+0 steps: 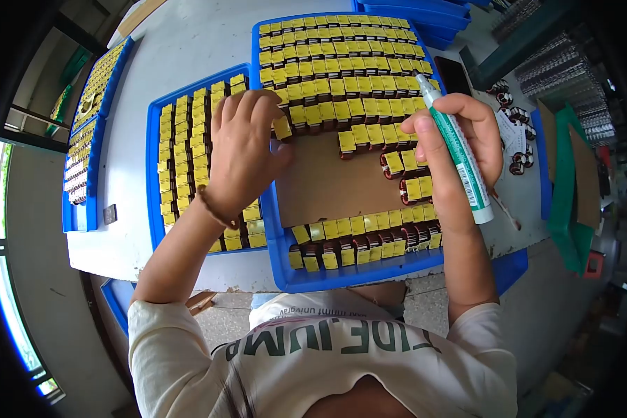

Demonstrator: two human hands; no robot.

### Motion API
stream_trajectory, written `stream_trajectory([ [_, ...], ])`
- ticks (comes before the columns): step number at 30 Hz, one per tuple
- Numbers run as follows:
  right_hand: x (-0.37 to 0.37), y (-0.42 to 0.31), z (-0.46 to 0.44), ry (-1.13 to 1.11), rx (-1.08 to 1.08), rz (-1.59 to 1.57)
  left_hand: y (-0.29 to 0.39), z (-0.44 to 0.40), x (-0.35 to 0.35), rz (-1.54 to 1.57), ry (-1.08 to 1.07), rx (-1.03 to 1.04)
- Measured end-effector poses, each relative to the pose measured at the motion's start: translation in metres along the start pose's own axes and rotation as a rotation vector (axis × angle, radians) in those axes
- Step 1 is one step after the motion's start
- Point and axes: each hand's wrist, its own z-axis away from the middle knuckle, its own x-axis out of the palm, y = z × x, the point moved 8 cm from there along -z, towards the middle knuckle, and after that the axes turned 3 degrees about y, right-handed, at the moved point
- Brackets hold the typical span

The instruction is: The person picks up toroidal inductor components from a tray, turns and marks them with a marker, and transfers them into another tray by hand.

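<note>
My right hand [460, 139] is closed round a green and white marker pen [458, 150], its tip pointing up and left over the large blue tray [285, 265]. Rows of yellow-topped coils [341, 87] fill much of that tray, and bare brown board [313, 181] shows in its middle. At the tray's left edge, my left hand [240, 136] has its fingers bent down beside a yellow-topped coil [282, 128]; the fingertips are partly hidden, so a grip cannot be made out. Under and left of this hand lies a second blue tray [153, 167] with more such coils.
Two narrow blue trays [101, 139] of yellow pieces lie far left. Stacked blue trays [418, 17] stand at the back. To the right are a dark phone [451, 73], loose coils [519, 115], a brush [506, 210] and a green crate [571, 237].
</note>
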Motion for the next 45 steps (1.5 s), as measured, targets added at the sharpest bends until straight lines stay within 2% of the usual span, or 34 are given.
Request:
stream_trajectory([
  [2,-0.001,0.002,0.002,-0.019,0.025,-0.002,0.009,0.003,-0.010,0.212,0.049,-0.072],
  [3,-0.002,0.004,0.003,-0.012,0.033,0.007,0.017,0.003,-0.012,0.221,0.040,-0.068],
  [7,0.014,0.009,0.003,-0.145,0.018,-0.121,0.039,0.005,0.005,1.581,-0.182,-0.482],
  [10,0.023,0.008,0.004,-0.234,0.061,-0.136,0.044,0.006,0.017,1.677,-0.134,-0.515],
  [12,0.027,0.013,0.006,-0.251,0.134,-0.314,0.043,0.007,0.027,1.755,-0.072,-0.571],
  [17,0.028,0.019,0.004,-0.271,0.182,-0.292,0.042,0.009,0.034,1.764,-0.030,-0.507],
  [28,0.033,0.030,0.010,-0.286,0.296,-0.216,0.035,0.019,0.049,1.837,-0.043,-0.514],
  [32,0.033,0.030,0.009,-0.240,0.214,-0.094,0.039,0.015,0.043,1.906,-0.023,-0.462],
  [38,0.029,0.034,0.010,-0.166,0.281,-0.150,0.041,0.015,0.040,1.891,0.002,-0.540],
  [42,0.026,0.030,0.007,-0.190,0.197,-0.196,0.043,0.017,0.041,1.971,-0.130,-0.516],
  [45,0.026,0.026,0.008,-0.182,0.144,-0.174,0.043,0.014,0.041,2.064,-0.120,-0.455],
])
